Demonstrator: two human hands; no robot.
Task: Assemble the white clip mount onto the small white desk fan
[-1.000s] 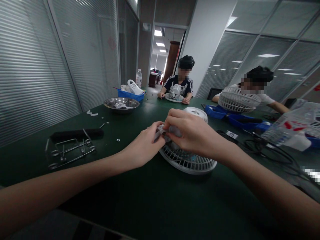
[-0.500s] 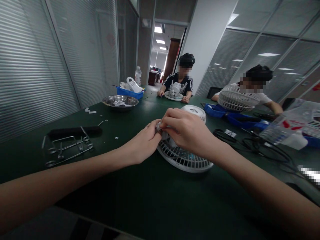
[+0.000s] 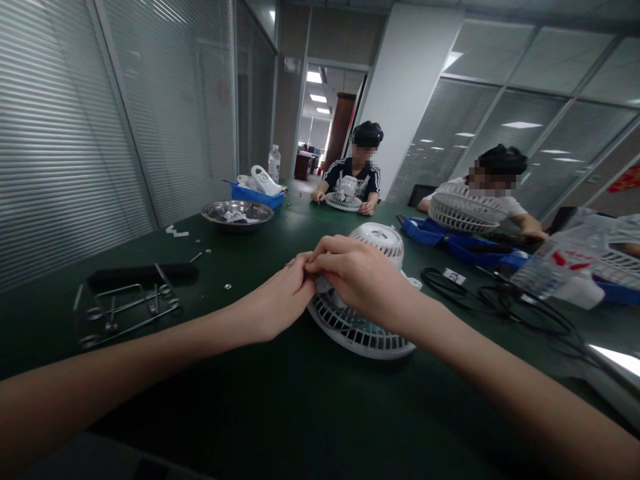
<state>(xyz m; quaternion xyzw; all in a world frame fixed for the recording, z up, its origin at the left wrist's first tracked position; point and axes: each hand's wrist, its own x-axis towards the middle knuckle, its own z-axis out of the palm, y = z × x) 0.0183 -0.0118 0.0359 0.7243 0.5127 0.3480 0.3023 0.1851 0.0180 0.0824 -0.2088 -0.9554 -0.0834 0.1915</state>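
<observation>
The fan (image 3: pixel 363 341) lies on the tabletop (image 3: pixel 250 400) in front of the person, its white grille down and its slotted housing (image 3: pixel 379 241) showing beyond the right hand. The right hand (image 3: pixel 363 270) arches over the fan, fingers bent and drawn together. The left hand (image 3: pixel 283 293) meets it at the fan's left side, fingers closed up; whether either pinches something cannot be told, as the fingers hide it. Left of the hands lie a small nut (image 3: pixel 228 287), a wire frame (image 3: pixel 131 308) and a black bar (image 3: pixel 143 273). Farther off stand a metal bowl (image 3: pixel 237 227) and a blue bin (image 3: pixel 257 197). A black cable (image 3: pixel 493 293) coils to the right. Across the tabletop, two people sit behind other fan parts (image 3: pixel 465 212).
</observation>
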